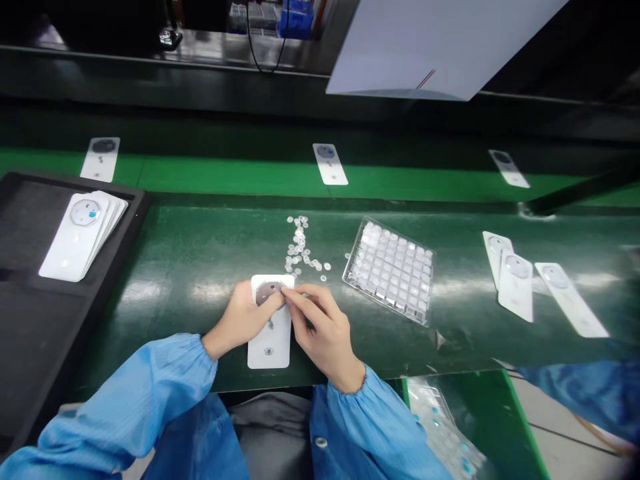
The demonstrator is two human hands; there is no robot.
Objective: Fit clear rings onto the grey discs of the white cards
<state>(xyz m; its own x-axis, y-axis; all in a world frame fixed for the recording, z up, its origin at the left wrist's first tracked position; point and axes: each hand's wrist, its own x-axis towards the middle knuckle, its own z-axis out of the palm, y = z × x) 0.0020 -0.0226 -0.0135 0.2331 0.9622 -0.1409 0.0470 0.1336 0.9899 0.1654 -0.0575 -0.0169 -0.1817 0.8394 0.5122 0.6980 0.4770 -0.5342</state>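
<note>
A white phone back cover [269, 337] with a grey round camera area lies upright before me near the table's front edge. My left hand [246, 313] grips its left side, thumb laid across the camera area. The fingers of my right hand [320, 323] are pinched together at the right edge of that camera area, against the left thumb. Whatever sits in the pinch is hidden or too small to name. Just beyond the cover are scattered small clear round discs [299, 250]. A clear plastic tray [387, 308] of small white pieces stands to the right.
Several stacked covers [70, 247] rest on a black tray [117, 250] at left. More covers [517, 287] lie at right. On the green belt [225, 177] behind are spaced covers [330, 167]. Another person's blue sleeve [590, 393] shows at lower right; a white panel [430, 47] hangs above.
</note>
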